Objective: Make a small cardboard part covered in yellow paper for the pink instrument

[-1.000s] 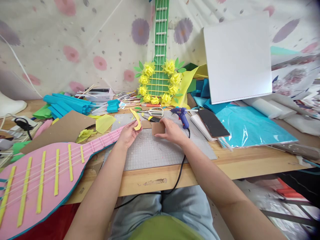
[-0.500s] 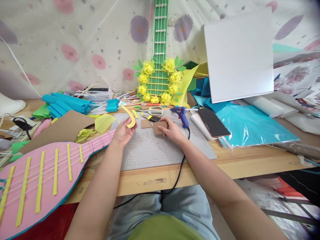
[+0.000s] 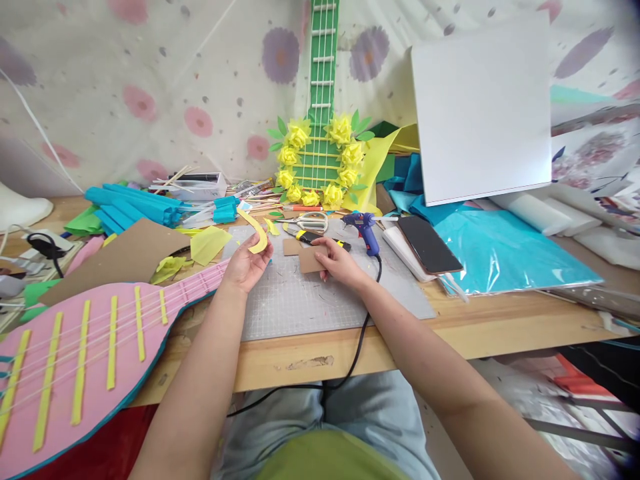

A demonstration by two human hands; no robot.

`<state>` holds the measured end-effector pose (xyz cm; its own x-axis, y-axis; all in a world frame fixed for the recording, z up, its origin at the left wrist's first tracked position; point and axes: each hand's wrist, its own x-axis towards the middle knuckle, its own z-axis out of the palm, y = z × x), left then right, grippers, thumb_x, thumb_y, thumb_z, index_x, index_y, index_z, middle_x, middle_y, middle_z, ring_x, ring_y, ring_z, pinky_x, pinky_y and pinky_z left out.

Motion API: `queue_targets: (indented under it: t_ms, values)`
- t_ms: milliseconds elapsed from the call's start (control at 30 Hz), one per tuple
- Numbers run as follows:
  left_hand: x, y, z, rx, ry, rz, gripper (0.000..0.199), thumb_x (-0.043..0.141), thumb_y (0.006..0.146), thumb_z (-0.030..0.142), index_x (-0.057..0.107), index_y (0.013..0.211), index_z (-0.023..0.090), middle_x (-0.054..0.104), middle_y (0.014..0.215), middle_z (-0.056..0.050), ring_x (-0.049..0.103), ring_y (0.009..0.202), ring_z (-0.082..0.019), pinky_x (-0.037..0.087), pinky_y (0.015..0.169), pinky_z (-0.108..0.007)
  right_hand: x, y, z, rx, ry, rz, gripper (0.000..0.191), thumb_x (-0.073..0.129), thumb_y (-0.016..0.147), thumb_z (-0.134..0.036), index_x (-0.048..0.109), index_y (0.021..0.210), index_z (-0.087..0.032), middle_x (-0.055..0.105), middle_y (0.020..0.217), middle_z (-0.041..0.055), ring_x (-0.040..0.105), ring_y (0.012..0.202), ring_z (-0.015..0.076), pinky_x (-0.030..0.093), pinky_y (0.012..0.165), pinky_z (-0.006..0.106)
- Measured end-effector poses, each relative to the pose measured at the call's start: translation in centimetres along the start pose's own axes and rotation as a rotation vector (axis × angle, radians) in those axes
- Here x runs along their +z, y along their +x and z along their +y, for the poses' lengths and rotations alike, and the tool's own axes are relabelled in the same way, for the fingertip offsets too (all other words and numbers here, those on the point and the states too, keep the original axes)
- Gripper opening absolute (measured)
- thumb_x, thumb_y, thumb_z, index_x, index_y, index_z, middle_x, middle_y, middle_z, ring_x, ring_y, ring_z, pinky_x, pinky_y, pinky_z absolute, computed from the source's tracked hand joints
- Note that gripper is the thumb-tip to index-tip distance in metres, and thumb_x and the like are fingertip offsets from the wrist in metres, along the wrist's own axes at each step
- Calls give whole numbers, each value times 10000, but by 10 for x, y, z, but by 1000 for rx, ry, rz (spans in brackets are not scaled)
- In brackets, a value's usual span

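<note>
A curved yellow paper strip (image 3: pixel 259 235) is pinched in my left hand (image 3: pixel 248 265), raised above the left side of the grey cutting mat (image 3: pixel 295 313). My right hand (image 3: pixel 341 262) grips a small brown cardboard piece (image 3: pixel 311 260) over the mat's middle. Another cardboard piece (image 3: pixel 291 247) lies just behind it, partly overlapped. Beyond my right hand are a yellow-and-black utility knife (image 3: pixel 305 235) and a pair of scissors (image 3: pixel 315 221). To its right lies a blue glue gun (image 3: pixel 367 233), its black cord running down over the table edge.
A pink paper guitar (image 3: pixel 100 353) lies at left. A green guitar (image 3: pixel 320 153) with yellow paper flowers stands at the back. A phone (image 3: pixel 429 244) and blue wrapped sheets (image 3: pixel 515 253) lie at right, below a white board (image 3: pixel 483 113). Brown cardboard (image 3: pixel 125 257) lies at left.
My right hand has shifted the cardboard piece slightly left and toward me, so it now overlaps the other piece. My left hand stays nearly in place with the yellow strip.
</note>
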<state>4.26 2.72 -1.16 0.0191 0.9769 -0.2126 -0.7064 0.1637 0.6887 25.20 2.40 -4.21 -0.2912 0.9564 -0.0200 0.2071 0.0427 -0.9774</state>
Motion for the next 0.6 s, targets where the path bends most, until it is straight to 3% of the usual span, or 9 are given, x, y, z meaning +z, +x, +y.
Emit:
queue_targets:
  t_ms: [233, 367, 600]
  values:
    - [1, -1, -5, -1, 72, -43, 134, 540, 793, 122, 666, 834, 101, 625, 701, -24, 587, 629, -67, 514, 624, -169, -3, 1, 2, -12, -10, 46, 409, 581, 697, -294, 379, 1047, -229, 552, 636, -72, 513, 470, 90, 382, 414, 196]
    - [1, -1, -8, -34, 187, -47, 130, 557, 773, 96, 682, 811, 104, 647, 718, -35, 589, 618, -71, 515, 616, -186, -5, 2, 4, -54, -39, 37, 317, 608, 676, -347, 483, 931, -207, 620, 792, -6, 588, 715, 142, 461, 601, 257]
    - [-4, -2, -25, -186, 436, -140, 95, 666, 682, 87, 703, 766, 112, 687, 724, -67, 613, 626, -105, 501, 641, -226, -6, 1, 3, -109, -55, 47, 301, 602, 695, -403, 588, 914, -198, 636, 900, 13, 579, 789, 152, 464, 677, 272]
